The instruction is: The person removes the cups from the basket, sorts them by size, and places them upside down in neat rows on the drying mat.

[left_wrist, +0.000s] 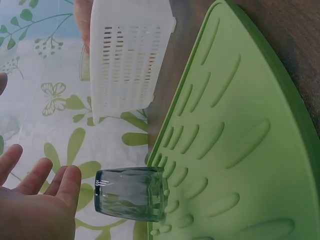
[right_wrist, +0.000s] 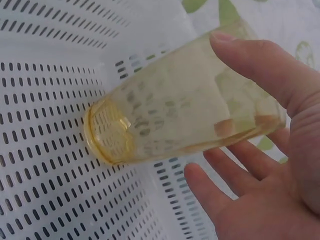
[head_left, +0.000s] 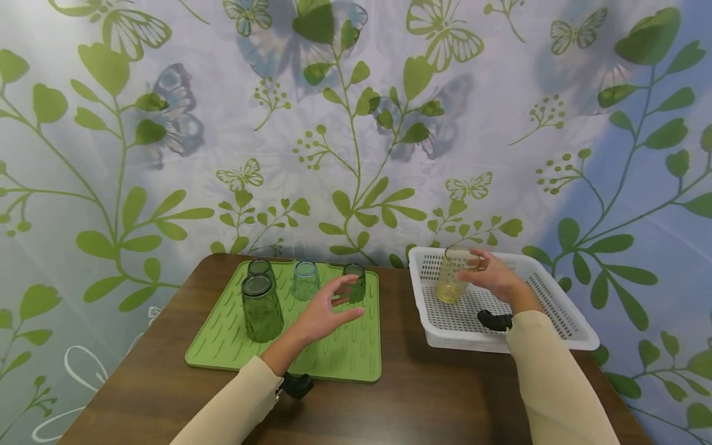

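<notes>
In the white basket, my right hand (head_left: 489, 275) holds a tall clear yellow glass (head_left: 452, 278) near its mouth, thumb on one side and fingers on the other. The base of the yellow glass (right_wrist: 112, 130) is at the slotted basket floor, and the glass leans slightly in the head view. My left hand (head_left: 328, 312) hovers over the green drying mat (head_left: 334, 361), its fingers spread and holding nothing. Nearest to its fingertips is a small dark green glass (head_left: 356, 287) on the mat. That hand (left_wrist: 40, 200) appears beside a greyish glass (left_wrist: 130, 195) in the left wrist view.
On the mat's left part stand a tall green glass (head_left: 261, 315) and another green glass (head_left: 261, 268) partly behind it. A light blue glass (head_left: 306, 284) sits at the mat's back. The white plastic basket (head_left: 461, 340) occupies the right side of the brown table (head_left: 411, 395). A patterned curtain (head_left: 334, 154) hangs behind.
</notes>
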The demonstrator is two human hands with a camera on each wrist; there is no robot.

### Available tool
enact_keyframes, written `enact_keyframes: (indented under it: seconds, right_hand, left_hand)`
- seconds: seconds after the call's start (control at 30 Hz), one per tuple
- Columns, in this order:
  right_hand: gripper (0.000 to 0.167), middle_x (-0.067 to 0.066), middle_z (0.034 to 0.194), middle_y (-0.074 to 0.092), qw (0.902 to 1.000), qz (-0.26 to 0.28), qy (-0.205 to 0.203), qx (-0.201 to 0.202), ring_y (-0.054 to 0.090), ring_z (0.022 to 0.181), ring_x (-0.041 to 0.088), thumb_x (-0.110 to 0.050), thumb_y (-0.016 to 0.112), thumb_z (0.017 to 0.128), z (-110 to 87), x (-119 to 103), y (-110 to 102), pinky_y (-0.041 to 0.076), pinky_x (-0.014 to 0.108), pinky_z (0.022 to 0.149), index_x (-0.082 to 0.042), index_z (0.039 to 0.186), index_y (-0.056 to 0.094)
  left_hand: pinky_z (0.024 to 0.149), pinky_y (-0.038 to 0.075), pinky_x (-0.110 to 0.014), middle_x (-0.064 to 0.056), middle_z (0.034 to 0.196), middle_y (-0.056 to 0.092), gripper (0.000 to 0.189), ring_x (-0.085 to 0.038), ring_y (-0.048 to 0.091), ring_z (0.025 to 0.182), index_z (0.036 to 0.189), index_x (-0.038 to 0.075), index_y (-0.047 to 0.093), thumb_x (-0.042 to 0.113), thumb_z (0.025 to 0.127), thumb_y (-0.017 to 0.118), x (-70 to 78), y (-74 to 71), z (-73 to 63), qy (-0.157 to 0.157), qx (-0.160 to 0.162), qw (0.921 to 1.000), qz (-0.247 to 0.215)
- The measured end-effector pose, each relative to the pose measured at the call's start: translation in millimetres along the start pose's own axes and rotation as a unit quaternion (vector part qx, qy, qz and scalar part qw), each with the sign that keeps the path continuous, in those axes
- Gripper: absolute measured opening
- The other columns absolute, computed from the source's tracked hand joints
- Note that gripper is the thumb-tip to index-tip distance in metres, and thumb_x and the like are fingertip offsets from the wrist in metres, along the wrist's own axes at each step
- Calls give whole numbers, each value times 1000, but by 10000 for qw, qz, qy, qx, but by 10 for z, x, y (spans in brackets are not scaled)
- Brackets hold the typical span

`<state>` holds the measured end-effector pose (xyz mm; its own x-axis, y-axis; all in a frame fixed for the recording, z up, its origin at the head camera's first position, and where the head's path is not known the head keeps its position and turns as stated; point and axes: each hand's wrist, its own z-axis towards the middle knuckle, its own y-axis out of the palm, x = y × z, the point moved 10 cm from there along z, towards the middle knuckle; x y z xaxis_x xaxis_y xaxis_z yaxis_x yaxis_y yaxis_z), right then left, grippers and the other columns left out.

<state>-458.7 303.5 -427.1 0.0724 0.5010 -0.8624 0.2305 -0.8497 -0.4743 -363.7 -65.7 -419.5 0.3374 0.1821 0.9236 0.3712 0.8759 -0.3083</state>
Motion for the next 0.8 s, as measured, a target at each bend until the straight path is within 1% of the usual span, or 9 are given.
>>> enact_keyframes:
  seconds: [0.07, 0.2, 0.27, 0.37, 0.5, 0.6, 0.67, 0.8]
  right_hand:
    - [111, 30, 166, 13, 9999, 27, 29, -100, 24, 151, 52, -28, 78, 93, 16, 31, 29, 29, 67, 120, -10, 166, -5]
    - [110, 30, 166, 13, 9996, 109, 52, -270, 19, 153, 51, -24, 77, 94, 57, 84, 78, 27, 65, 122, -8, 165, -5]
    - [108, 31, 167, 10, 9993, 103, 47, -345, 17, 153, 52, -23, 76, 95, 74, 98, 100, 26, 66, 122, -5, 165, -5]
    - [104, 31, 168, 8, 9992, 103, 65, -384, 16, 153, 52, -20, 74, 96, 94, 125, 115, 24, 67, 122, -3, 164, -1]
    - [101, 31, 168, 8, 9993, 111, 66, -353, 18, 152, 52, -20, 74, 96, 112, 148, 114, 26, 68, 121, -1, 164, 3]
    - [100, 30, 168, 11, 9995, 125, 61, -294, 19, 152, 52, -22, 76, 95, 129, 160, 111, 28, 67, 120, -2, 164, 6]
    - [100, 30, 168, 13, 9997, 21, 29, -248, 21, 152, 52, -23, 76, 94, 123, 157, 100, 31, 67, 119, -1, 164, 8]
    - [96, 27, 166, 22, 9999, -136, -59, 10, 26, 150, 50, -25, 79, 92, 92, 114, 50, 35, 65, 119, -2, 162, 18]
  left_hand:
    - [119, 41, -50, -14, 158, 42, 68, -39, 42, 145, 155, 18, 42, 24, 96, 75, 11, 9, 10, 4, -7, 10000, 2]
    - [119, 42, -47, -8, 157, 44, 67, -31, 45, 145, 154, 20, 43, 23, 95, 75, 5, 13, 24, -26, 7, 10000, 44]
    - [119, 43, -45, -8, 157, 44, 67, -30, 46, 144, 154, 20, 43, 22, 95, 75, 5, 12, 31, -14, 23, 10000, 53]
    - [119, 43, -46, -9, 156, 45, 67, -31, 47, 143, 154, 19, 43, 21, 96, 75, 20, 20, 46, 46, 28, 10000, 2]
    - [119, 43, -47, -12, 156, 46, 67, -34, 47, 141, 155, 16, 42, 21, 96, 74, 42, 41, 71, 144, -11, 9999, -6]
    - [119, 42, -47, -10, 156, 45, 67, -34, 47, 142, 155, 18, 42, 21, 96, 74, 35, 49, 86, 108, -35, 9999, 2]
    - [120, 41, -47, -8, 157, 44, 68, -34, 46, 143, 155, 20, 41, 22, 96, 75, 38, 63, 93, 62, -61, 10000, 22]
    - [121, 40, -47, -6, 158, 43, 69, -31, 45, 144, 155, 22, 41, 24, 95, 75, 52, 88, 97, 14, -122, 9999, 30]
